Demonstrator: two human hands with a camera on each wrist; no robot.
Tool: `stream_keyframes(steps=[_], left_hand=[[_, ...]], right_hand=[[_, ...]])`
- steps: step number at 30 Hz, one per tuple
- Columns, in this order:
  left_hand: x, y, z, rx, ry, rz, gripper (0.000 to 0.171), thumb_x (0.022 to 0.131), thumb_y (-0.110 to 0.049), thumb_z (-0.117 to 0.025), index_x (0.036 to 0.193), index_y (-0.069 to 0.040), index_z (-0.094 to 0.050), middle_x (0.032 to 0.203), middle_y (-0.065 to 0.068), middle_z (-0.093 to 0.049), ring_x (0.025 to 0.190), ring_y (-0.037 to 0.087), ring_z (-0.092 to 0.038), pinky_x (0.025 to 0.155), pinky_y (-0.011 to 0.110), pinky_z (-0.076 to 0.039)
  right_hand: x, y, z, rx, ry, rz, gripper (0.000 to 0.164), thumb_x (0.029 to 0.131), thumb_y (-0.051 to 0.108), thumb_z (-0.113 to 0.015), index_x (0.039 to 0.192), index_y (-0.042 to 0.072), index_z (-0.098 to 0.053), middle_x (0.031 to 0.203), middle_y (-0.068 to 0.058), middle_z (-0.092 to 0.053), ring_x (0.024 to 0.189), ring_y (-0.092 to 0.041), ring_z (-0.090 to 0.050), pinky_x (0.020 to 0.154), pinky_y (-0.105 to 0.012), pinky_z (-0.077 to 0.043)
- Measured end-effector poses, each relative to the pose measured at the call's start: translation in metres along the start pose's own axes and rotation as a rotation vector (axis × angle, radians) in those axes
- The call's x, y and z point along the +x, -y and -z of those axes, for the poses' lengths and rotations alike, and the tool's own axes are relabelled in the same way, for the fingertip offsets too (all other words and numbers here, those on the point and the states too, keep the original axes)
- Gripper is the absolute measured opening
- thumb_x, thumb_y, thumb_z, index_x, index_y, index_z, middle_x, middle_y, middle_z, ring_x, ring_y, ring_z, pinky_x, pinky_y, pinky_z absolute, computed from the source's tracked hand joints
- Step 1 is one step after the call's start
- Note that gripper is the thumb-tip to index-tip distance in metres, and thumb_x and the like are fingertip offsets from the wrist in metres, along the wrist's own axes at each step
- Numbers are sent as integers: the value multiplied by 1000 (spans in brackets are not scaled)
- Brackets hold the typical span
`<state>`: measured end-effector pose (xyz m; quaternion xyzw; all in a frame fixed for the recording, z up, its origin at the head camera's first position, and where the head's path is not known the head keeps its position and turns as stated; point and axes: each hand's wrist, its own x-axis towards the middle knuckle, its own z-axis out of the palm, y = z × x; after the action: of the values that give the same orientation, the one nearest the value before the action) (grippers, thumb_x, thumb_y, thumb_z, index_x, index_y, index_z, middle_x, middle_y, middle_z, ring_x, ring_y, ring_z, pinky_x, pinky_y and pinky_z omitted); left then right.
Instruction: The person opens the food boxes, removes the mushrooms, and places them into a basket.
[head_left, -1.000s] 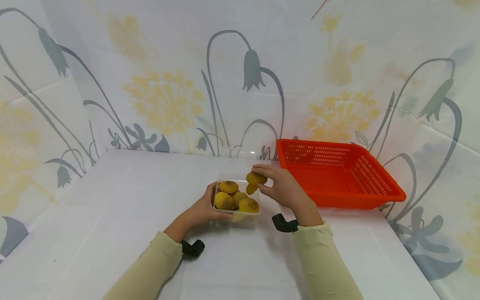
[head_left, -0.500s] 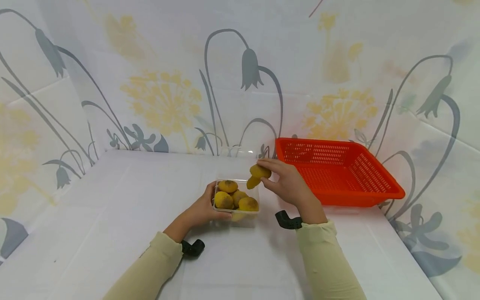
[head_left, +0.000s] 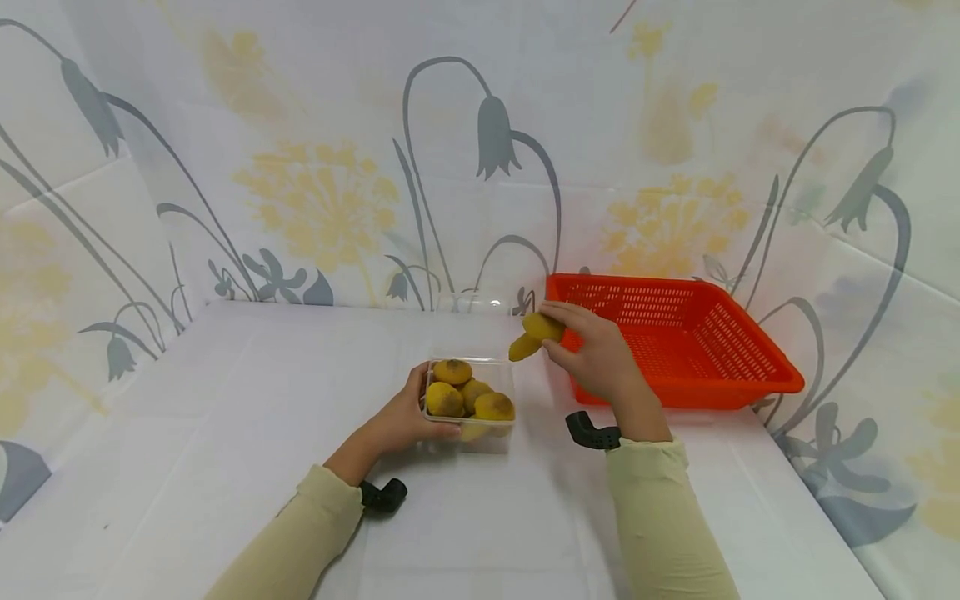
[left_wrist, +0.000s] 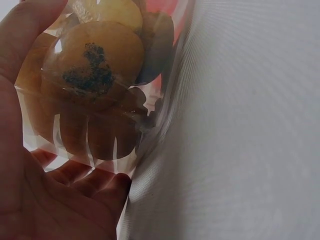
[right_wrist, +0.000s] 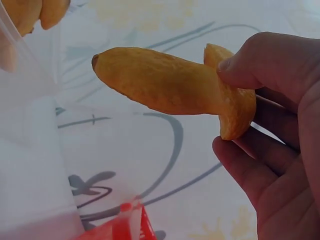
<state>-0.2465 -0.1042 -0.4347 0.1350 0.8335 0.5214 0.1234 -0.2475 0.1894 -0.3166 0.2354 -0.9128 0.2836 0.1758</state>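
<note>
My left hand (head_left: 405,417) grips the left side of a clear plastic box (head_left: 491,442), thumb at the near side. Several yellow mushrooms (head_left: 446,400) lie inside; in the left wrist view, one mushroom (left_wrist: 95,65) with a dark patch shows through the plastic. Up and to the right of the box, my right hand (head_left: 603,358) pinches a single yellow mushroom (head_left: 543,326) by its cap, raised above the table. In the right wrist view, that mushroom (right_wrist: 160,82) has its thick stem pointing away from the fingers, toward the box side.
A red perforated plastic basket (head_left: 705,396) stands at the back right, just beyond my right hand. The box's clear lid (head_left: 472,304) stands raised behind it. A flower-printed cloth (head_left: 330,200) hangs behind the white table (head_left: 270,400).
My right hand has carried the mushroom up and to the right, away from the box and toward the red basket. The left hand keeps its grip on the box.
</note>
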Motion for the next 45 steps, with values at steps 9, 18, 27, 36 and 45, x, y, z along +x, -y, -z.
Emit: stream_keyframes(steps=[9, 18, 27, 36, 45], left_hand=[[0, -1, 0, 22, 6, -2, 117, 68, -47, -86, 152, -22, -9, 158, 10, -26, 145, 33, -29, 118, 56, -24], [-1, -2, 0, 32, 11, 8, 117, 68, -46, -86, 152, -22, -8, 159, 11, -25, 145, 33, -28, 118, 57, -23], [-1, -3, 1, 24, 19, -4, 118, 69, -44, -86, 153, -21, -7, 159, 10, -24, 146, 32, -27, 118, 56, -22], [-2, -3, 2, 7, 26, -19, 117, 70, -43, -85, 153, -21, -7, 161, 9, -22, 147, 33, -24, 118, 58, -21], [-1, -3, 2, 9, 30, -20, 117, 70, -44, -85, 154, -21, -6, 160, 8, -22, 148, 33, -24, 118, 57, -20]], right_hand=[[-4, -13, 13, -3, -64, -55, 46, 92, 17, -66, 137, 15, -56, 141, -8, -54, 128, -30, -52, 104, -49, -46], [-10, -31, 23, 15, -128, -39, 47, 92, 11, -66, 137, 11, -54, 140, -12, -54, 121, -31, -57, 100, -48, -49], [-15, -45, 33, 26, -156, -72, 46, 93, 10, -64, 137, 7, -53, 139, -14, -54, 120, -33, -57, 100, -49, -48], [-21, -60, 39, 59, -162, -143, 45, 95, 16, -62, 138, 9, -53, 137, -14, -56, 119, -34, -57, 100, -50, -48], [-26, -63, 45, 65, -105, -257, 45, 97, 22, -59, 141, 14, -51, 137, -15, -55, 120, -35, -56, 101, -52, -47]])
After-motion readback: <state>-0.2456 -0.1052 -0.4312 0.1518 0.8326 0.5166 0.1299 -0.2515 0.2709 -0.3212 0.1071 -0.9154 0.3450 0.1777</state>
